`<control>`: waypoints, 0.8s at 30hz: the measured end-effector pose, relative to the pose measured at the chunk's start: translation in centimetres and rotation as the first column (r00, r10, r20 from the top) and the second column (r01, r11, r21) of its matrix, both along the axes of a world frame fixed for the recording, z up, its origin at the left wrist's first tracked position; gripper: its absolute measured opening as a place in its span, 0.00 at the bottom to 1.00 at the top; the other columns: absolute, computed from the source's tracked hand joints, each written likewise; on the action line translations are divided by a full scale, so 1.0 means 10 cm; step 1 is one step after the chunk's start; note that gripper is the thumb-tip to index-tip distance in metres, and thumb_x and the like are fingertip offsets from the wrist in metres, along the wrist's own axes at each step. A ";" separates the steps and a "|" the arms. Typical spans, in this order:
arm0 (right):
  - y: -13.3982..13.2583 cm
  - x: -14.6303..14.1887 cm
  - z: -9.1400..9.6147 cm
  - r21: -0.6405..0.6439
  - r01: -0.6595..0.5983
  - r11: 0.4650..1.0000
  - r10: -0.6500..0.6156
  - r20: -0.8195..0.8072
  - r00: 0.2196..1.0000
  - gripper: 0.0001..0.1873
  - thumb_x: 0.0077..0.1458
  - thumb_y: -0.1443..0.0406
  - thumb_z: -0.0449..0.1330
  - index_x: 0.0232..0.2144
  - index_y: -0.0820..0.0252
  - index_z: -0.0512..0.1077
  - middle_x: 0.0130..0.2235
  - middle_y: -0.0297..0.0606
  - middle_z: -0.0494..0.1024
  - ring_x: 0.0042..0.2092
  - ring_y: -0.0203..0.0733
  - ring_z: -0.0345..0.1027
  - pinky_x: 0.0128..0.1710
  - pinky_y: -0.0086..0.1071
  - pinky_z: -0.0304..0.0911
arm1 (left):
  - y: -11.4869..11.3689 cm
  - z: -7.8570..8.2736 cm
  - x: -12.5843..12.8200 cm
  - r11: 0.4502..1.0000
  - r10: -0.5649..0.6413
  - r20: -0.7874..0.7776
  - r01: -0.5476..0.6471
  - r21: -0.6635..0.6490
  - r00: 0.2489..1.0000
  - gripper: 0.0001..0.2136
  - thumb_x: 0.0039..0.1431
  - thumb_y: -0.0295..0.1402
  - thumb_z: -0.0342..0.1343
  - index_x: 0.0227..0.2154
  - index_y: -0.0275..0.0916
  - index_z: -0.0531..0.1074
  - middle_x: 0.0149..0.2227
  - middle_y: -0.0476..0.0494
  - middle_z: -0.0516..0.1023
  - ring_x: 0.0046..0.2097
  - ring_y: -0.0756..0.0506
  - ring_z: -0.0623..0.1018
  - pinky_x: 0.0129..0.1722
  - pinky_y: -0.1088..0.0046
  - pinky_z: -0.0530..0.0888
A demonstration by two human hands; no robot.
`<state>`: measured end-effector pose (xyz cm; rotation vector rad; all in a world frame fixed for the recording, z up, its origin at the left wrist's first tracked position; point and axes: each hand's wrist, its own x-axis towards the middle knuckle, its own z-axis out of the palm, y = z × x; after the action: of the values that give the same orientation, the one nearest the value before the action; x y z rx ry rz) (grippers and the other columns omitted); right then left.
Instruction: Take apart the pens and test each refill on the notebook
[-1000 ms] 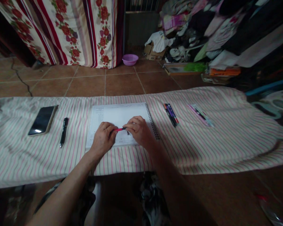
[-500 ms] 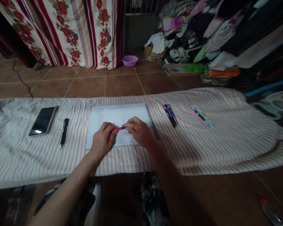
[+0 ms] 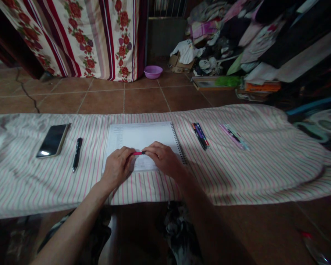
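My left hand [image 3: 118, 164] and my right hand [image 3: 163, 158] hold a red and black pen [image 3: 138, 153] between them, level above the notebook. The left fingers pinch its red end, and the right fingers close on the black end. Most of the pen is covered by my fingers. Beneath lies an open spiral notebook [image 3: 146, 132] with printed lines along its left side and its black coil on the right. A black pen [image 3: 77, 154] rests on the cloth left of the notebook.
The striped cloth [image 3: 223, 176] covers a long low surface. A smartphone [image 3: 53, 140] lies at its left. Several pens [image 3: 200, 136] lie right of the notebook, with more pastel pens [image 3: 234, 137] beyond. A purple basin [image 3: 153, 72] and heaped clothes stand on the tiled floor behind.
Both hands have shifted slightly, and the pen has come to a more level position. A small shiny tip seen earlier below the right fingers no longer shows.
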<state>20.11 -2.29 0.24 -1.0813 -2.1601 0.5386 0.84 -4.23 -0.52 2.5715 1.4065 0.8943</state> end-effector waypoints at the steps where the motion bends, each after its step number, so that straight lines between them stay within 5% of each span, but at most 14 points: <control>1: -0.01 -0.01 0.01 -0.003 -0.005 1.000 0.006 0.005 1.000 0.11 0.58 0.69 0.51 0.35 0.62 0.74 0.34 0.40 0.75 0.38 0.38 0.68 0.42 0.31 0.62 | -0.01 0.01 0.00 1.000 0.006 -0.017 -0.006 0.012 1.000 0.08 0.61 0.30 0.45 0.37 0.36 0.67 0.33 0.42 0.74 0.34 0.46 0.72 0.34 0.69 0.70; 7: -0.08 -0.07 0.09 -0.165 0.040 0.985 -0.053 -0.073 0.996 0.11 0.56 0.70 0.51 0.42 0.60 0.67 0.30 0.34 0.76 0.32 0.36 0.69 0.36 0.29 0.61 | -0.09 0.11 -0.01 0.997 0.024 -0.101 -0.016 0.079 0.995 0.07 0.61 0.30 0.44 0.36 0.37 0.67 0.33 0.43 0.75 0.31 0.46 0.71 0.31 0.69 0.67; 14: -0.13 -0.14 0.14 -0.272 0.106 0.956 -0.130 -0.070 0.989 0.06 0.57 0.67 0.48 0.36 0.58 0.64 0.20 0.27 0.67 0.24 0.34 0.66 0.28 0.26 0.57 | -0.14 0.15 -0.02 0.994 0.038 -0.118 -0.026 0.105 0.992 0.08 0.61 0.29 0.44 0.37 0.38 0.67 0.33 0.43 0.75 0.32 0.46 0.72 0.31 0.69 0.67; 24: -0.13 -0.21 0.16 -0.281 0.175 0.944 -0.203 -0.076 0.976 0.14 0.60 0.64 0.42 0.27 0.57 0.63 0.18 0.27 0.63 0.22 0.32 0.61 0.26 0.25 0.55 | -0.16 0.10 0.00 0.994 0.108 -0.078 -0.108 0.005 0.991 0.09 0.61 0.33 0.43 0.37 0.38 0.68 0.33 0.44 0.75 0.33 0.46 0.73 0.32 0.69 0.68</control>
<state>17.99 -3.61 1.89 -1.3610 -1.9030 0.8014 0.84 -5.85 0.48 2.5786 1.5803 0.8156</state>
